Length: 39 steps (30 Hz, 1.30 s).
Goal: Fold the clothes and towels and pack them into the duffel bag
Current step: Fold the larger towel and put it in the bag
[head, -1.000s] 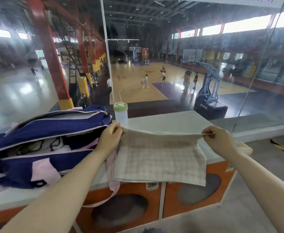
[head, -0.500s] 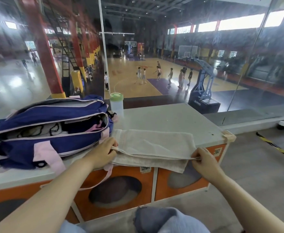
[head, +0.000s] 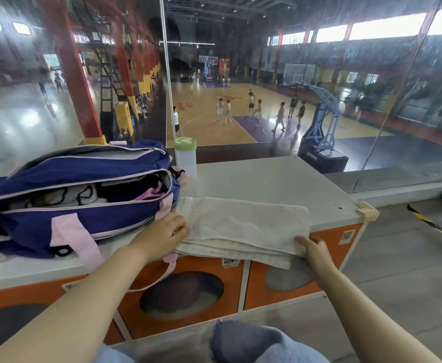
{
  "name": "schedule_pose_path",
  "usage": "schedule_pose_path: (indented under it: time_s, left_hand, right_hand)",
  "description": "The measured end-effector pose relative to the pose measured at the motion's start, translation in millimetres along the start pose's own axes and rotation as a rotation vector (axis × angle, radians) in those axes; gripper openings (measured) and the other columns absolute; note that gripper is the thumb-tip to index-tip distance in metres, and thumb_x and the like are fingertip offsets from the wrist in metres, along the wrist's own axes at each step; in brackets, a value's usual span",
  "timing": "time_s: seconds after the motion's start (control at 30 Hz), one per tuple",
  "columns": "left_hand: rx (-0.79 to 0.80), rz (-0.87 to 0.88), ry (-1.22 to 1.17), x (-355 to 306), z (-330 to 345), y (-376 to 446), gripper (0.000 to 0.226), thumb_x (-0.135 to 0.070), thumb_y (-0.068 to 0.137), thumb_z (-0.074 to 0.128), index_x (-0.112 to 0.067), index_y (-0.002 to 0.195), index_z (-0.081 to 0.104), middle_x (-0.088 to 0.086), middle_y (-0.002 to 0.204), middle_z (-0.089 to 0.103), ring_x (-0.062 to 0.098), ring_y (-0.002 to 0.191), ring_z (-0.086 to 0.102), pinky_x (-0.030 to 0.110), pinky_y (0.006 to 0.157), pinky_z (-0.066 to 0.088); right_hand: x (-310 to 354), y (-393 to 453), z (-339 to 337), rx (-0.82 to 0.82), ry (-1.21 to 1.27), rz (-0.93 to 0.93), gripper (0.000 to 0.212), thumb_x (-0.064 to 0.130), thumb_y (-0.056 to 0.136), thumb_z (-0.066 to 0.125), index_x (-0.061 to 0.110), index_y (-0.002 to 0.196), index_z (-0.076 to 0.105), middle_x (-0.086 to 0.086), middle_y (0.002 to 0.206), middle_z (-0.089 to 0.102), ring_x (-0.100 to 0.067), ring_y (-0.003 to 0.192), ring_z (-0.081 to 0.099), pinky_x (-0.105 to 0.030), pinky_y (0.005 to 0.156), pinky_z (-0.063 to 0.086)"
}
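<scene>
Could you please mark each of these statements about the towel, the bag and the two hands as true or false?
1. The towel lies folded on the counter top, to the right of the duffel bag. True.
2. The duffel bag is zipped shut. False: its main opening gapes and clothes show inside.
3. The left hand holds the towel's left edge. True.
4. The right hand rests on the bottle. False: it pinches the towel's right front corner; the bottle stands apart, behind the bag.
5. The bottle has a red lid. False: the lid is green.
</scene>
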State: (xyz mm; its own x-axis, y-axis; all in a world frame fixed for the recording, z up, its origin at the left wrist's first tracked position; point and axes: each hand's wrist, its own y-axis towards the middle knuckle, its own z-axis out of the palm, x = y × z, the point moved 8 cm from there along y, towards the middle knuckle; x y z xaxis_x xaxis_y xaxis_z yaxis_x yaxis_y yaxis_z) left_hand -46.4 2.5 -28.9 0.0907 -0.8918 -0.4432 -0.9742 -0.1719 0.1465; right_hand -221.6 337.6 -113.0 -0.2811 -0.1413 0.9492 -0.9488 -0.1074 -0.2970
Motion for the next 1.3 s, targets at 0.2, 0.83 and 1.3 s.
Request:
schedule_pose_path:
  time_s: [0.2, 0.83, 1.3]
  left_hand:
    - [-0.131, 0.049, 0.381, -12.0, 2.5, 7.6, 0.033, -0.029, 0.083, 0.051, -0.026, 0.116, 0.055, -0.005, 0.124, 0.05, 0.02, 0.129, 0.037, 0.038, 0.109, 0.029]
    - [-0.015, -0.073, -0.499, -29.9, 24.6, 4.9, 0.04, -0.027, 0.106, 0.032, -0.026, 0.145, 0.041, -0.009, 0.151, 0.037, 0.005, 0.14, 0.028, 0.024, 0.117, 0.014]
    - [-0.327, -0.446, -1.299, 13.4, 7.2, 13.3, 0.028, -0.022, 0.105, 0.03, -0.025, 0.092, 0.054, -0.011, 0.083, 0.059, 0.001, 0.077, 0.056, 0.015, 0.063, 0.046]
  right_hand:
    - [1.4, -18.1, 7.3, 0.206, 0.18, 0.102, 0.032, 0.03, 0.092, 0.061, 0.008, 0.114, 0.061, -0.009, 0.111, 0.07, -0.029, 0.105, 0.064, -0.04, 0.088, 0.051]
    - [234.0, -50.5, 122.9, 0.278, -0.386, -0.368, 0.01, 0.018, 0.081, 0.066, 0.01, 0.086, 0.062, -0.011, 0.073, 0.053, -0.022, 0.063, 0.053, -0.028, 0.055, 0.043]
    - [108.9, -101.8, 282.6, 0.479, -1.291, -0.479, 0.041, 0.026, 0.089, 0.055, 0.0, 0.119, 0.061, -0.019, 0.12, 0.062, -0.033, 0.113, 0.058, -0.03, 0.086, 0.045]
